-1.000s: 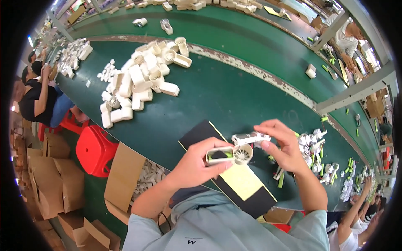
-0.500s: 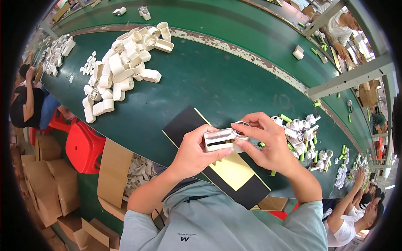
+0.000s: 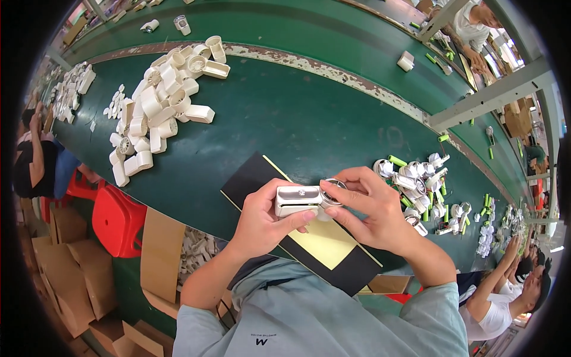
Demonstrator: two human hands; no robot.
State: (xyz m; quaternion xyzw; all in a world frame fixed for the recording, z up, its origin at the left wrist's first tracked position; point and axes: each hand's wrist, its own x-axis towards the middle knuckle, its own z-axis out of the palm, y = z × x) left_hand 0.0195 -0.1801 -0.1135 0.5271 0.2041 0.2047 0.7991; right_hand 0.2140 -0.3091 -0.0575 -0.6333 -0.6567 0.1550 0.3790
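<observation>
Left hand (image 3: 260,217) wrapped round the white casing (image 3: 298,193), right hand (image 3: 375,207) pinching its round end (image 3: 334,191) at three o'clock, all held above the tabletop (image 3: 297,119), yellow sheet (image 3: 327,245) at five o'clock! Best squeeze evenly along that dark slit (image 3: 304,206), I'd say, both ends level.

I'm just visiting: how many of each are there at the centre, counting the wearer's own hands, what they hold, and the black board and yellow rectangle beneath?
Hands: 2, the left hand and the right hand
White device, held in both: 1
Black board: 1
Yellow rectangle on it: 1
Total: 5
</observation>
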